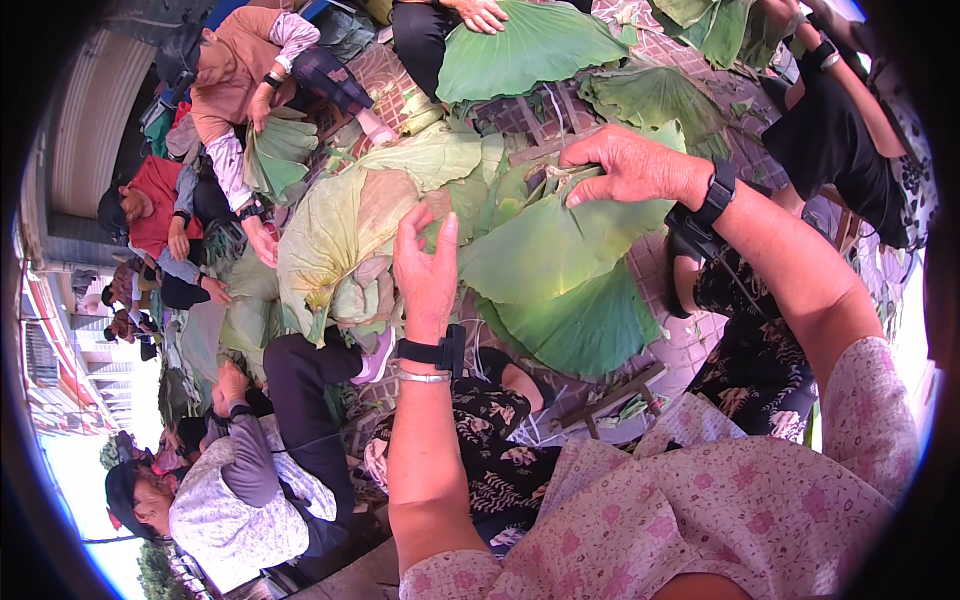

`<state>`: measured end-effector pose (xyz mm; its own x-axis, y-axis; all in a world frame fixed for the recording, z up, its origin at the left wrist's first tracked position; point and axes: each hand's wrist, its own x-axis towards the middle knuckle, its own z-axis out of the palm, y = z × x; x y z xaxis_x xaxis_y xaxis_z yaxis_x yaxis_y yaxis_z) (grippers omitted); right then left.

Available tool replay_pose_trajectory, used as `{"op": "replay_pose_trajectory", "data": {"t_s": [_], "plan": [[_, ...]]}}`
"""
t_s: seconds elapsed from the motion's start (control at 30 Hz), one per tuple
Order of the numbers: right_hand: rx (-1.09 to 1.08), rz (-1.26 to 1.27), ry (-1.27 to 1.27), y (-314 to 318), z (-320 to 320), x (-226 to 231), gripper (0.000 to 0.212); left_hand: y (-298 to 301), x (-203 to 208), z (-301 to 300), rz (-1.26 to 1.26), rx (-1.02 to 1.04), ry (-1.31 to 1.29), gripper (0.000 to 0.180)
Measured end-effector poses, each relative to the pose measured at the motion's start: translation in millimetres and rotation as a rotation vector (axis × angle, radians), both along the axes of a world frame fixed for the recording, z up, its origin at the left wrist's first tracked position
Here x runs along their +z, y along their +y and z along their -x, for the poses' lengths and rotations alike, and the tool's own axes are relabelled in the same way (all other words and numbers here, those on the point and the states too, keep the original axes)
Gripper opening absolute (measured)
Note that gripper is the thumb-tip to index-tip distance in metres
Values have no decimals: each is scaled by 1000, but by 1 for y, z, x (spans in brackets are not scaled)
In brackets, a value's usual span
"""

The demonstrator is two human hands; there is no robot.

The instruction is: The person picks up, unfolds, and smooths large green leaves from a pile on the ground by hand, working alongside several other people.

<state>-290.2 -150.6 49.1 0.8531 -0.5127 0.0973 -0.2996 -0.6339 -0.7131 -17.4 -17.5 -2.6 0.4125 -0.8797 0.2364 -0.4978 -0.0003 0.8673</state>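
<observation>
My right hand (pixel 640 168) pinches the upper edge of a large green lotus leaf (pixel 545 250) between thumb and fingers. The leaf hangs folded above my lap, and a darker green leaf (pixel 585 325) shows beneath it. To its left, my left hand (pixel 428 265) is raised with thumb and fingers apart, holding nothing. Beside that hand lies a wilted yellow-green lotus leaf (pixel 335 235) with a brownish patch. A heap of pale leaves (pixel 430 155) lies just beyond both hands.
Co-workers sit close on the left, including a person in a red top (pixel 155 225) and one in a patterned vest (pixel 240 510). Across from me, another person's hand (pixel 480 14) rests on a broad green leaf (pixel 525 50). A wooden frame (pixel 612 395) stands on the brick paving near my knees.
</observation>
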Motion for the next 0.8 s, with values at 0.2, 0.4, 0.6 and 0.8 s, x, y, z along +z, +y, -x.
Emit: {"op": "replay_pose_trajectory", "data": {"t_s": [0.2, 0.4, 0.6, 0.8], "plan": [[142, 374, -183, 22, -16, -6, 26, 9, 22, 53, -43, -452, -211, 77], [188, 423, -191, 20, -21, -7, 25, 6, 20, 48, 81, -432, -173, 80], [144, 185, -198, 18, -19, -7, 34, 8, 7, 45, -51, -515, 102, 32], [115, 24, -245, 23, -22, -9, 55, 10, 18, 47, -135, -480, 154, 19]]}}
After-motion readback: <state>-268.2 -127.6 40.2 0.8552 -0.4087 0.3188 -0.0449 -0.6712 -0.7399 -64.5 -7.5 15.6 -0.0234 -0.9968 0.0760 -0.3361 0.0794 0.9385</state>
